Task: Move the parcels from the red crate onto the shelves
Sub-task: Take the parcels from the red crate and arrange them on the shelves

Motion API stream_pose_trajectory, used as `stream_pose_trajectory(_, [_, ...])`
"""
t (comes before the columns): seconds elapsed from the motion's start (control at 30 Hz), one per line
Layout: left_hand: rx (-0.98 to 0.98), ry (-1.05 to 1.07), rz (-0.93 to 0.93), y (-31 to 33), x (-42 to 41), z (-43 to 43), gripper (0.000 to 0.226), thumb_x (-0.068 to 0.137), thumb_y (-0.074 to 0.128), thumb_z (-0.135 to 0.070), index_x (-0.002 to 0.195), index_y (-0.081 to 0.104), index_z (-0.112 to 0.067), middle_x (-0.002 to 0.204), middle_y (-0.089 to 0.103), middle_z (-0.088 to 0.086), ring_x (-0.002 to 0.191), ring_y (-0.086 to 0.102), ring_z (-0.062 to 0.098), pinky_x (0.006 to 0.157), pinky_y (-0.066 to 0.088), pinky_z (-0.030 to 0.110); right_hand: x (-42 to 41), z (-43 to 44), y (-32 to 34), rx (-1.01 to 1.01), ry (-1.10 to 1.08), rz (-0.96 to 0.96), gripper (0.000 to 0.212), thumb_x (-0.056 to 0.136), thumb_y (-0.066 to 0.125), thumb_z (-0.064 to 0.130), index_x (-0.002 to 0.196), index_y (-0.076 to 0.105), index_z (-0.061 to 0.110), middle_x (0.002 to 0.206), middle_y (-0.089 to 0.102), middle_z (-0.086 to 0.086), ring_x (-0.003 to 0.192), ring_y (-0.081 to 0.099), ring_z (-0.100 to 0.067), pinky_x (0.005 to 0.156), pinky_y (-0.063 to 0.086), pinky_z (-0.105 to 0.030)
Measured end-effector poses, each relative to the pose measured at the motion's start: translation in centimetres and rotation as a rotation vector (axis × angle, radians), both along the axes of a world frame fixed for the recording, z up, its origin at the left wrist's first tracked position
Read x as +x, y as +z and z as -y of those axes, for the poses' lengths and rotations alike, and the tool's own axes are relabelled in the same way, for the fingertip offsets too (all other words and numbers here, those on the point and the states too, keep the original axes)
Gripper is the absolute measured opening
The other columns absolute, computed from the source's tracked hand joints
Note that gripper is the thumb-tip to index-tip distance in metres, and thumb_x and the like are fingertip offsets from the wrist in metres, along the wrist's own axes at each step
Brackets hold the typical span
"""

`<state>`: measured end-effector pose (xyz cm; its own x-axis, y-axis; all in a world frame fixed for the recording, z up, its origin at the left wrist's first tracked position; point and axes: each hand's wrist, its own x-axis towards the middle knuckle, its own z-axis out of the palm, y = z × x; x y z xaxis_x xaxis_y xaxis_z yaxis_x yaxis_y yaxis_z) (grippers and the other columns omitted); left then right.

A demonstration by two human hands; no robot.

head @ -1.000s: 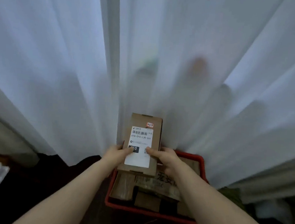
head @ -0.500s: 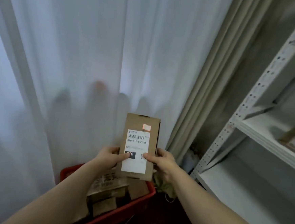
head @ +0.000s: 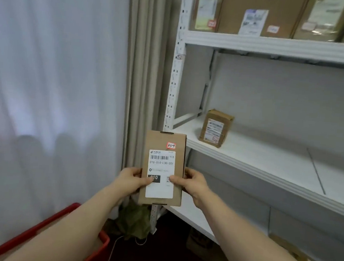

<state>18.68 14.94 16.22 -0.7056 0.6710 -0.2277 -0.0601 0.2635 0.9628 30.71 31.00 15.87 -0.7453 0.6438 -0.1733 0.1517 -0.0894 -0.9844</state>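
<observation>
I hold a flat brown cardboard parcel point(head: 164, 148) upright in front of me, its white barcode label and a small red sticker facing me. My left hand point(head: 131, 179) grips its left edge with the thumb on the label. My right hand point(head: 191, 182) grips the right edge the same way. The red crate point(head: 57, 217) shows only a rim at the bottom left, under my left forearm. The white metal shelves point(head: 267, 164) stand to the right, just beyond the parcel.
One small brown parcel point(head: 215, 128) stands on the middle shelf near its left end. Several larger boxes point(head: 256, 13) fill the upper shelf. White and beige curtains point(head: 68, 81) hang at the left. A green bag point(head: 134, 220) lies on the floor by the shelf post.
My view has swung right from the curtain and crate to the shelves. The parcel stays held in both hands and has come away from above the crate toward the shelf.
</observation>
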Motion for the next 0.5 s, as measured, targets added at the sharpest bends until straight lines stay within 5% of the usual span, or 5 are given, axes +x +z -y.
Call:
stream_pose_trajectory(0.17, [-0.017, -0.085, -0.037, 0.4, 5.9, -7.0, 0.039, 0.085, 0.067, -0.008, 0.123, 0.057, -0.004, 0.107, 0.068, 0.006, 0.089, 0.066, 0.016, 0.069, 0.055, 0.025, 7.2, -5.5, 0.3, -0.011, -0.104, -0.004, 0.067, 0.074, 0.079, 0.003, 0.132, 0.046, 0.002, 0.099, 0.065, -0.001, 0.083, 0.065, -0.012, 0.062, 0.052, -0.019])
stream_pose_trajectory(0.5, [-0.099, -0.221, -0.091, 0.4, 12.3, -14.5, 0.031, 0.089, 0.065, -0.012, 0.119, 0.062, -0.007, 0.099, 0.069, 0.002, 0.083, 0.065, 0.01, 0.058, 0.051, 0.018, 15.2, -11.0, -0.9, -0.065, -0.223, 0.06, 0.042, 0.076, 0.077, 0.005, 0.114, 0.059, 0.004, 0.096, 0.071, -0.004, 0.084, 0.068, -0.018, 0.067, 0.055, -0.028])
